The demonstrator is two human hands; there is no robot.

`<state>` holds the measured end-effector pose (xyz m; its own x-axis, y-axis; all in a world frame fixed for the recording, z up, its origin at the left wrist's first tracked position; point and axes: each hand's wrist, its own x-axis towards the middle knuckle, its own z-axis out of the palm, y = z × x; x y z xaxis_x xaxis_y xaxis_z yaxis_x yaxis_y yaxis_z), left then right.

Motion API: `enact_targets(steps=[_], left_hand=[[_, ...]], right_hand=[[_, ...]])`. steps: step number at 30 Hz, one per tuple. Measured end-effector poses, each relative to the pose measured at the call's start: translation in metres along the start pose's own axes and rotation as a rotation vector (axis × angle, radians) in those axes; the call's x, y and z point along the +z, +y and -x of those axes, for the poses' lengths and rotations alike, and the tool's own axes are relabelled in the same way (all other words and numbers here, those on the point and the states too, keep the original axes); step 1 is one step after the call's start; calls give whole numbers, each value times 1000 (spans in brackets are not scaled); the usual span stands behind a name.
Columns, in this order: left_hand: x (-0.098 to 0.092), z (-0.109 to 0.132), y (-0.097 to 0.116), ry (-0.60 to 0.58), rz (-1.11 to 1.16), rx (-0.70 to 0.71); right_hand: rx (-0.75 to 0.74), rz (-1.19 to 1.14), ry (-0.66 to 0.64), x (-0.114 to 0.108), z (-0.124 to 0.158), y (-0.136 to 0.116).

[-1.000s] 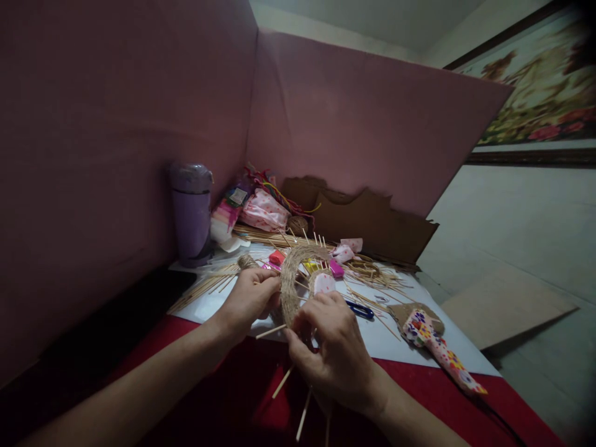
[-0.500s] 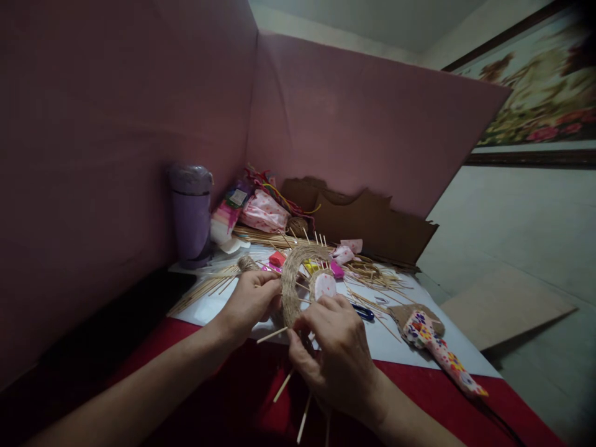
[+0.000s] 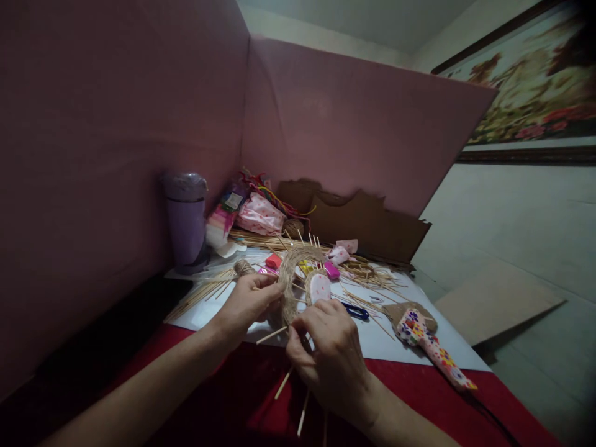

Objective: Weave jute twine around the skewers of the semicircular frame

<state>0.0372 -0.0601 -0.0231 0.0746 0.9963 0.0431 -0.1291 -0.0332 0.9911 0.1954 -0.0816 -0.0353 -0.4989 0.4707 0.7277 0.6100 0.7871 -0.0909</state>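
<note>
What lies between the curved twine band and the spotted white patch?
In the head view, thin sticks cross from the twine band toward the spotted patch; something yellow shows through higher up. The right hand hides the lower end.

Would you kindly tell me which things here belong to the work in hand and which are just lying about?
Part of the work:
Twine ring, held by left hand and right hand
Sticks jutting from it
Dotted patch near it
Twine spool, probably

Just lying about, it seems:
Tumbler
Cardboard
Blue tool
Flowered item
</note>
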Motion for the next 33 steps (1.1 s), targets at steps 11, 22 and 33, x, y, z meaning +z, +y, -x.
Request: enact_targets(steps=[11,22,33], left_hand=[[-9,-5,1,-218,53,13],[-6,-4,-5,-119,-196,123],[-6,-8,-10,-180,-130,175]], right_hand=[[63,-47,14,1,-2,5],[113,-34,-9,-1,-6,11],[109,22,-99,-5,-6,14]])
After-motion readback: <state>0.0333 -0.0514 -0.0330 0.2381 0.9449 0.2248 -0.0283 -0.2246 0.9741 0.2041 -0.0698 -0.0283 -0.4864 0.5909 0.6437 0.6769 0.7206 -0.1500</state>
